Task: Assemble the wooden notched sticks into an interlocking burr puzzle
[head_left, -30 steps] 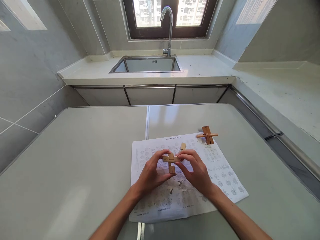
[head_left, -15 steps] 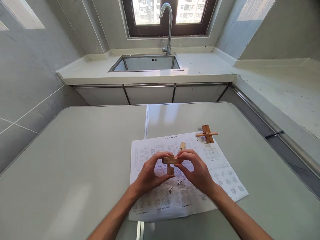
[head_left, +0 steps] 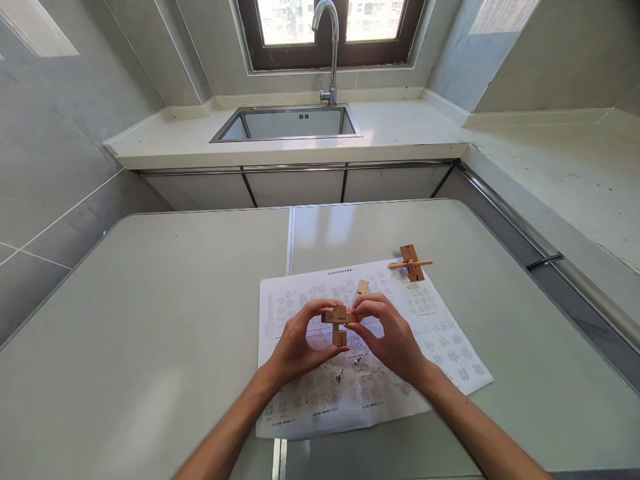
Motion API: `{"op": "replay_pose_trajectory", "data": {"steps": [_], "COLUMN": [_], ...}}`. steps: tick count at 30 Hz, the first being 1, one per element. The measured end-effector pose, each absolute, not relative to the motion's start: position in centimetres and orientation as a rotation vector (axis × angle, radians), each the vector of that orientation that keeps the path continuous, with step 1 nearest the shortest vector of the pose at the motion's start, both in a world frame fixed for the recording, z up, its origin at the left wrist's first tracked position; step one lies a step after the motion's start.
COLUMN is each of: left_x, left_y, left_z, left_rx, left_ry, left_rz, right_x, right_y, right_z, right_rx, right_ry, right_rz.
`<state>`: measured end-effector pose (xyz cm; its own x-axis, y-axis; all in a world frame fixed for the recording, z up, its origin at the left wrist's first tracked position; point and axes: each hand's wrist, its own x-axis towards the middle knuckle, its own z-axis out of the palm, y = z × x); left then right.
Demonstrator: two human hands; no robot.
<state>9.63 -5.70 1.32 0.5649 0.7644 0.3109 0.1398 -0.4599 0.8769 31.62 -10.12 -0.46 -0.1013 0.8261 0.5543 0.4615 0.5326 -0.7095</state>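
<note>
Between my two hands is a small assembly of interlocking wooden puzzle pieces [head_left: 339, 316], held above a printed sheet. My left hand [head_left: 300, 343] grips it with the fingers at the top and the thumb under the lower block. At its right end, the fingertips and thumb of my right hand [head_left: 387, 333] pinch a wooden bar. Just beyond my right fingers, a loose pale wooden piece [head_left: 363, 287] lies on the sheet. Fingers partly cover the joints of the assembly.
Under my hands, the printed paper sheet [head_left: 450, 347] shows rows of small diagrams. A wooden cross-shaped piece with a stick through it [head_left: 411, 263] sits at its upper right corner. The pale table [head_left: 190, 287] has a central seam. Beyond stand a sink [head_left: 295, 139] and tap [head_left: 334, 53].
The view has shifted slightly, so everything sits a little further left and up. Both hands keep their grip on the puzzle assembly, which appears turned slightly.
</note>
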Motion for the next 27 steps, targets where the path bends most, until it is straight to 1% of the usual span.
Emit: {"op": "replay_pose_trajectory", "data": {"steps": [9, 17, 21, 24, 27], "left_x": [9.8, 10.1, 9.9, 9.8, 9.7], "left_y": [-5.6, -5.9, -5.7, -5.4, -5.3], "left_z": [1.9, 1.5, 1.2, 1.0, 0.8], "left_rx": [1.87, 1.399, 1.265, 1.223, 1.23], "left_ry": [0.746, 0.81, 0.804, 0.792, 0.787], "left_rz": [0.872, 0.846, 0.869, 0.888, 0.909], "right_x": [31.5, 31.6, 31.7, 31.8, 32.0], "right_y": [-10.2, -9.9, -9.8, -9.7, -9.5], "right_z": [-0.4, -0.2, -0.5, -0.6, -0.8], "right_rx": [-1.107, -1.164, -1.208, -1.26, -1.344], "right_ry": [-1.724, -1.656, -1.692, -1.694, -1.675], "right_rz": [0.447, 0.505, 0.54, 0.502, 0.388]}}
